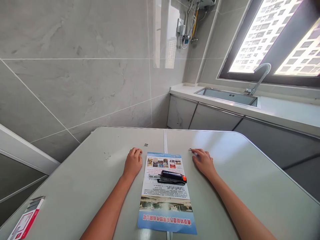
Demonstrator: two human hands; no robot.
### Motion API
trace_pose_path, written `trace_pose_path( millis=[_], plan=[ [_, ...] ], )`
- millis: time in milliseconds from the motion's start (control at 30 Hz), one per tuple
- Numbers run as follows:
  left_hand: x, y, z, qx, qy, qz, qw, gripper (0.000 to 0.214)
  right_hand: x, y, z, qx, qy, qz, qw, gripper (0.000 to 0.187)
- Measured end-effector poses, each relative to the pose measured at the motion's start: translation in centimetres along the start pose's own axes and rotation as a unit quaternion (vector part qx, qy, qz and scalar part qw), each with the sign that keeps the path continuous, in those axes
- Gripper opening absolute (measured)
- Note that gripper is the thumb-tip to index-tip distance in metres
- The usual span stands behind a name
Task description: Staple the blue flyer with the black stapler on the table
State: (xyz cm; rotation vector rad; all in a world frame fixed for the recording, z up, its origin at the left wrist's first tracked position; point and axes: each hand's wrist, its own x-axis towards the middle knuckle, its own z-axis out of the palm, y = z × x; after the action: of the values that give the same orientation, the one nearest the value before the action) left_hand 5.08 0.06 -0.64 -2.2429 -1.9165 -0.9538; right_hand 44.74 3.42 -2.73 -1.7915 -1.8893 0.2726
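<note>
A blue-and-white printed flyer [166, 223] lies upside down to me in the middle of the table. On it rests a black stapler [172, 177] with an orange-red end; its metal magazine sticks out to the left. My left hand [133, 163] rests on the table beside the flyer's upper left edge, its fingers curled in and nothing visible in them. To the right of the flyer, my right hand [203, 162] has thumb and index finger closed at a small staple strip [190, 149]. Another short staple strip [146, 144] lies beyond the flyer.
Loose staples [107, 155] are scattered at the left of the pale table [82, 186]. A red-and-white box [26, 218] with grey staple strips showing sits at the near left edge. Behind the table are a tiled wall and a counter with a sink [228, 95] and faucet [261, 78].
</note>
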Motion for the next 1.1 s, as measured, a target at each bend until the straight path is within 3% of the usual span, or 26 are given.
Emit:
trace_pose_path(
  millis=[233, 367, 467, 667, 800, 933, 1000, 1100],
  plan=[
    [0.9, -0.6, 1.2, 0.049, -0.051, -0.047, 0.996, 0.042, 0.3, -0.1, 0.5, -0.015, 0.025, 0.003, 1.000, 0.039],
    [2.6, -1.2, 2.3, 0.059, -0.105, 0.014, 0.993, 0.057, 0.2, -0.1, 0.5, -0.010, 0.034, -0.012, 0.999, 0.038],
    [3.4, -1.5, 2.7, 0.049, -0.143, 0.047, 0.987, 0.056, -0.1, -0.4, 0.6, -0.029, 0.026, -0.031, 0.999, 0.039],
    [1.1, -0.9, 1.0, 0.005, -0.060, 0.024, 0.998, 0.032, -0.3, -0.8, 0.8, -0.040, 0.028, -0.053, 0.997, 0.039],
    [-1.4, -0.4, -0.6, -0.095, -0.009, -0.036, 0.995, 0.029, -0.4, -1.6, 0.4, 0.015, 0.120, -0.091, 0.988, 0.034],
    [-2.3, 0.1, -1.6, -0.255, -0.015, -0.076, 0.964, 0.028, -2.1, -4.2, -0.4, 0.113, 0.212, -0.147, 0.959, 0.021],
    [-2.3, 0.4, -2.0, -0.298, -0.018, -0.086, 0.951, 0.027, -3.8, -6.1, -0.8, 0.155, 0.201, -0.199, 0.947, 0.018],
    [-2.4, 1.0, -2.6, -0.328, -0.027, -0.084, 0.941, 0.032, -6.5, -8.9, -1.0, 0.215, 0.114, -0.284, 0.928, 0.020]
  ],
)
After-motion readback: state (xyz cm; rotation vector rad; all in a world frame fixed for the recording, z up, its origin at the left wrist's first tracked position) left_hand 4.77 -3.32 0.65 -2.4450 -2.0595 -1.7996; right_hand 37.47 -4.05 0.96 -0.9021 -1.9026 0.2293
